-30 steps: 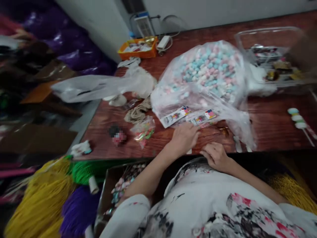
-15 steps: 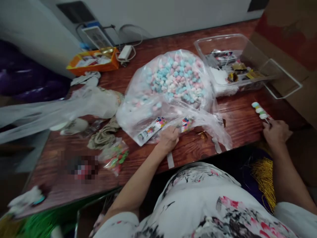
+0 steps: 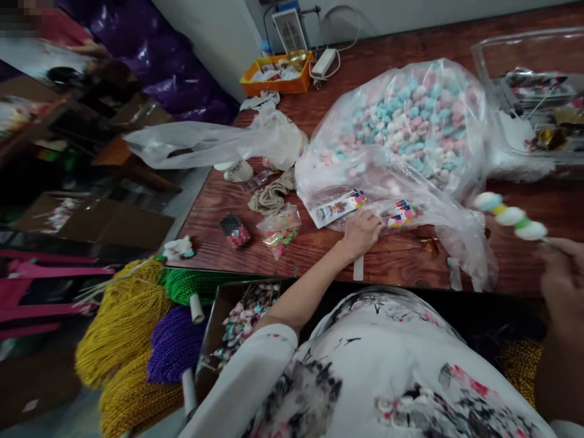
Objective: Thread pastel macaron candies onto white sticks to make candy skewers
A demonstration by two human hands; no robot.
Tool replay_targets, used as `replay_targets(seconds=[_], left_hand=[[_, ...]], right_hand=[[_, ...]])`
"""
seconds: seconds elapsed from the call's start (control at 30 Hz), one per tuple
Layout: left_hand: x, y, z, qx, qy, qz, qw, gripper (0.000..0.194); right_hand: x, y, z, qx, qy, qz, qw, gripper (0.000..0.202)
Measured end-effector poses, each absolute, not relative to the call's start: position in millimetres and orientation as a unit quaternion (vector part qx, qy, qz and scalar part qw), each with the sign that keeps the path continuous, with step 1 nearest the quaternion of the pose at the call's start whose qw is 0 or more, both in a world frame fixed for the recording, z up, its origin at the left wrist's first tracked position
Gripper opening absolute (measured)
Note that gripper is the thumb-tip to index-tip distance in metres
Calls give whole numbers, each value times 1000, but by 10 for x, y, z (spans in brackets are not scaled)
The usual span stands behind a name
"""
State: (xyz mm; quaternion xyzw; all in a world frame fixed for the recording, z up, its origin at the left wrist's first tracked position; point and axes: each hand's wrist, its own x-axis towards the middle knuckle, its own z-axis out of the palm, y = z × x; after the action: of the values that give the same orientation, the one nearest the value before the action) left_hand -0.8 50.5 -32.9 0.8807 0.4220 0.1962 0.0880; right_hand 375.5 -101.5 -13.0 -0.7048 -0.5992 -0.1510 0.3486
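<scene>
The right hand (image 3: 560,267) pinches the stick of a marshmallow skewer (image 3: 511,217), holding it up over the right of the table (image 3: 396,267). The left hand (image 3: 362,233) rests curled against a printed wrapper (image 3: 402,214); its fingertips are hidden, so I can't tell whether they grip. A small clear bag (image 3: 281,230) of colourful bits lies off to its left. Beyond, the big bag of marshmallows (image 3: 406,125) bulges, its loose plastic spilling between the hands. Farther back sits an orange tray (image 3: 298,85).
</scene>
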Motion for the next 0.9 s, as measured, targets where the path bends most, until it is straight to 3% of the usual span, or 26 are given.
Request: replay_targets(seconds=[0.07,0.17,0.37,0.5,0.73,0.9], left_hand=[[-48,471,-330,886,423,166,89,18],[-96,470,-355,885,425,164,101,18],[-173,597,-441,802,437,314,260,18],[-200,575,-419,755,440,375,311,14],[-209,474,-340,739,451,375,332,16],[-216,415,-353,807,404,342,261,22]], right_hand=[[3543,-995,-49,-644,-657,-158,358,12],[3280,-917,23,-560,-728,-144,369,14],[2994,-759,93,-520,-755,-121,381,12],[2923,-682,182,-508,-763,-90,390,12],[2947,-596,290,-466,-813,-86,338,16],[2973,-631,377,-436,-848,-161,253,17]])
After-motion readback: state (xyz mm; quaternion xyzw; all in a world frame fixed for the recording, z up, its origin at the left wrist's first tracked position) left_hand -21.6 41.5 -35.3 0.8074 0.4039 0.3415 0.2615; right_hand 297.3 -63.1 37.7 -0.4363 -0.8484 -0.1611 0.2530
